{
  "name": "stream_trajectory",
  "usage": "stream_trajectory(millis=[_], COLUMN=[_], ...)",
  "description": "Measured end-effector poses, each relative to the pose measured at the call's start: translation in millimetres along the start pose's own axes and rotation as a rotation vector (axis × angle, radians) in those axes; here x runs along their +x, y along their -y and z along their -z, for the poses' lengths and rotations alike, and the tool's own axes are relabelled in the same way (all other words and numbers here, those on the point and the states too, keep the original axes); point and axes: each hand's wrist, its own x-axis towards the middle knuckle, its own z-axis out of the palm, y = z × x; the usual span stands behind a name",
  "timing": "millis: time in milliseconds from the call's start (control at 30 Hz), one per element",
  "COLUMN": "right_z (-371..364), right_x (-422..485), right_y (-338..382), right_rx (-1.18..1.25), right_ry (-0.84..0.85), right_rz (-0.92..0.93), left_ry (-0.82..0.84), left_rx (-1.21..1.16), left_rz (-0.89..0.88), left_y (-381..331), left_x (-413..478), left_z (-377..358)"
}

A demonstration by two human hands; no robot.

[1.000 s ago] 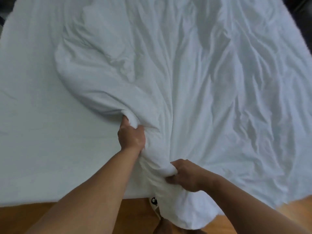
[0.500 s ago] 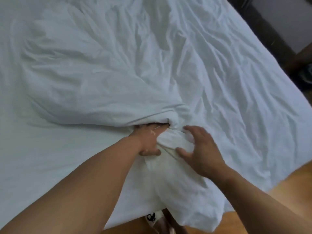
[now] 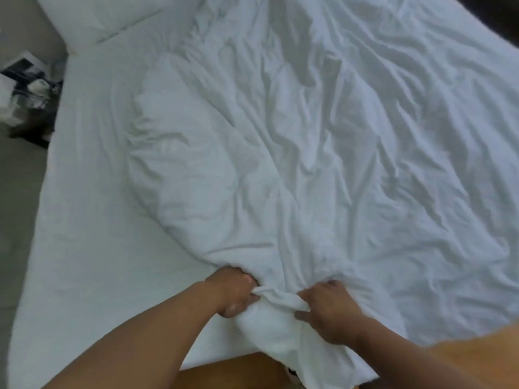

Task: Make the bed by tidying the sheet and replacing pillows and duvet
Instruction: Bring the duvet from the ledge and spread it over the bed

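A crumpled white duvet (image 3: 323, 153) covers the middle and right of the bed, bunched toward me at its near edge. The smooth white sheet (image 3: 92, 220) shows bare along the left side. My left hand (image 3: 234, 292) grips a fold of the duvet at its near left edge. A little to the right, my right hand (image 3: 328, 310) grips the same bunched fold, fingers curled into the cloth. A white pillow (image 3: 92, 15) lies at the far left corner of the bed.
Dark and white clutter (image 3: 25, 88) sits on the grey floor beside the bed's far left side. A wooden bed frame edge (image 3: 230, 372) shows at the foot, below my arms. A dark strip lies past the bed's far right edge.
The view has swung left, so the pillow and floor clutter now show. My right hand, open half a second ago, has closed on the duvet fold. The duvet lies spread flatter across the bed.
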Motion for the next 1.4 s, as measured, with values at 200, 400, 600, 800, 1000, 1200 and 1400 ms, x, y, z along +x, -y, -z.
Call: stream_trajectory(millis=[200,400,600,800,1000,1200,1400], right_z=[-2.9,-37.5,-69.1,-4.1,56.7,22.2,-66.2], right_x=[7.6,86.0,94.8,51.7,39.2,101.9,146.4], right_y=[89.2,176.8,174.1,169.0,85.6,167.2,142.7], right_rx=[0.532,0.465,0.211,0.164,0.021,0.208,-0.150], right_ry=[0.275,0.029,-0.207,-0.189,-0.593,-0.651,-0.346], right_rz=[0.026,-0.175,-0.287,-0.296,-0.755,-0.503,-0.625], left_ry=[0.137,-0.156,-0.775,-0.636,-0.891,-0.578,-0.770], left_rx=[-0.067,0.024,-0.396,-2.037,-0.825,0.235,0.356], left_rz=[0.083,-0.132,-0.201,0.173,-0.168,-0.121,-0.045], left_y=[18.4,6.1,102.6,180.4,197.2,187.9,178.3], left_x=[-57.1,-61.4,-72.3,-41.1,11.6,69.7,114.4], left_z=[-78.9,-126.3,-207.3,-88.7,19.9,85.4,87.0])
